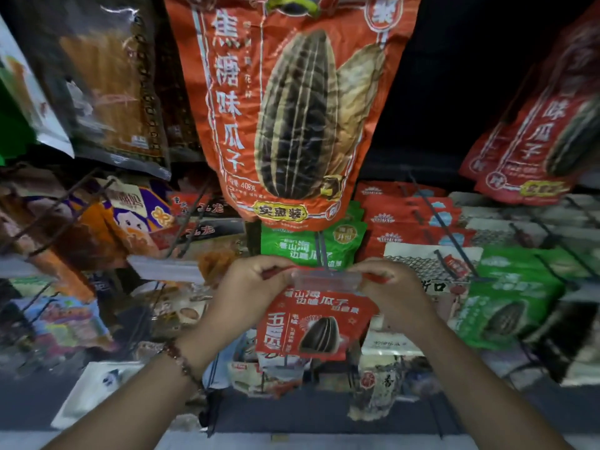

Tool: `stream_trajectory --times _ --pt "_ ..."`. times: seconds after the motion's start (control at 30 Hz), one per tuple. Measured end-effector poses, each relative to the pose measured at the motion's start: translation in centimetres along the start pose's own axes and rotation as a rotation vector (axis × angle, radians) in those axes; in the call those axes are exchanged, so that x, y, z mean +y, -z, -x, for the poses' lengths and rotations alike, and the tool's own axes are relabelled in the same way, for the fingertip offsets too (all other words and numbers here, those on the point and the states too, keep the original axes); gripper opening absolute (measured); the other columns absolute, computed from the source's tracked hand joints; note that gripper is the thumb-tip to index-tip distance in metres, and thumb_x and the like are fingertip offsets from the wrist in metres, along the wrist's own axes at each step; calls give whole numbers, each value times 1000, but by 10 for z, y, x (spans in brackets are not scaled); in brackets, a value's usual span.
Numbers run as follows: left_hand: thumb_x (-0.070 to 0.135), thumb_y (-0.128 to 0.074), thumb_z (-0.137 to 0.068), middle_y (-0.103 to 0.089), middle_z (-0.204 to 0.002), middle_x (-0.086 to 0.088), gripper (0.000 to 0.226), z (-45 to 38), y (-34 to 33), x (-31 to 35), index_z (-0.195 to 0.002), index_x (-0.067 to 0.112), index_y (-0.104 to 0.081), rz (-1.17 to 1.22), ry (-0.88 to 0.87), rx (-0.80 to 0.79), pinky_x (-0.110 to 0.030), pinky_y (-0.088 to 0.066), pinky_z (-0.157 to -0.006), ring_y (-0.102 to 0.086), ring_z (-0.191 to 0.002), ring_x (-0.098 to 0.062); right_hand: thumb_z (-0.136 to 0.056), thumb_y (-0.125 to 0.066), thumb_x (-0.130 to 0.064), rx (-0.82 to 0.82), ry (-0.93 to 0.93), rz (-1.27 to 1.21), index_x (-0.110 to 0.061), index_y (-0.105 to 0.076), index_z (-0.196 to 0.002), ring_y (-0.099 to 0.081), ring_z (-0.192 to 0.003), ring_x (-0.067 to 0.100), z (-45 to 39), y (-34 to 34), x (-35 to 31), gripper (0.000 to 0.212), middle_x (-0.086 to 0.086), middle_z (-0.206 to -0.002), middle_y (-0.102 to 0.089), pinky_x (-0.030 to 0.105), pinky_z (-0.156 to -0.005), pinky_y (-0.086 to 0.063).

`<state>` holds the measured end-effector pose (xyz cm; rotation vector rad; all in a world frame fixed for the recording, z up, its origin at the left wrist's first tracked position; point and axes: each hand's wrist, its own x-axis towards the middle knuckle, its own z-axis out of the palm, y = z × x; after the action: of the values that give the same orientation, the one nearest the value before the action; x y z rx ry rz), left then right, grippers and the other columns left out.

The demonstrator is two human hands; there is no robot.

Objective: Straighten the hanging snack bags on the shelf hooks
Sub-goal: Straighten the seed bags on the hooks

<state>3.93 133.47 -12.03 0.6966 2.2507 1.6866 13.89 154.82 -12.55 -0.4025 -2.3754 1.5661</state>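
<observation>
A small red sunflower-seed bag (316, 323) hangs at the centre of the view from a thin metal hook (324, 251). Its clear top strip (326, 280) sits at the hook. My left hand (245, 287) pinches the bag's top left corner. My right hand (394, 292) pinches the top right corner. Both hands hold the bag's top edge level. Behind it hang green seed bags (308, 246) on the same hook. A large orange seed bag (292, 102) hangs above them.
More orange bags (539, 134) hang at the upper right, dark bags (110, 92) at the upper left. Red bags (412, 219) and a green bag (506, 300) fill hooks on the right. Wire hooks (61, 212) stick out at left. Packets crowd the lower shelf (380, 381).
</observation>
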Motion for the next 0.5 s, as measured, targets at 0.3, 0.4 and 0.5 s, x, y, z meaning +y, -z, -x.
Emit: stream_trajectory --times 0.3,0.4,0.5 --pt "30 -70 -89 -73 -80 21 11 -12 -13 -20 -82 38 -72 -60 -35 207 -30 -55 -66 -68 -73 -1 -90 -71 -24 87 163 209 -15 -78 -97 -63 -88 6 -25 -18 -1 13 -14 -91 -66 23 -79 -50" --pt "39 -66 -92 -73 -85 18 7 -19 -20 -26 -90 37 -72 -125 -76 260 -42 -59 -68 -70 -76 -6 -93 -65 -30 136 287 440 -18 -76 -100 -59 -84 9 -34 -21 -2 18 -10 -89 -65 28 -73 -48" --pt "37 -63 -94 -70 -94 14 15 -25 -23 -27 -100 27 -73 -283 -158 318 -39 -57 -73 -66 -84 -6 -96 -60 -33 154 358 584 -19 -74 -100 -58 -85 14 -39 -21 -3 20 -4 -92 -68 29 -69 -44"
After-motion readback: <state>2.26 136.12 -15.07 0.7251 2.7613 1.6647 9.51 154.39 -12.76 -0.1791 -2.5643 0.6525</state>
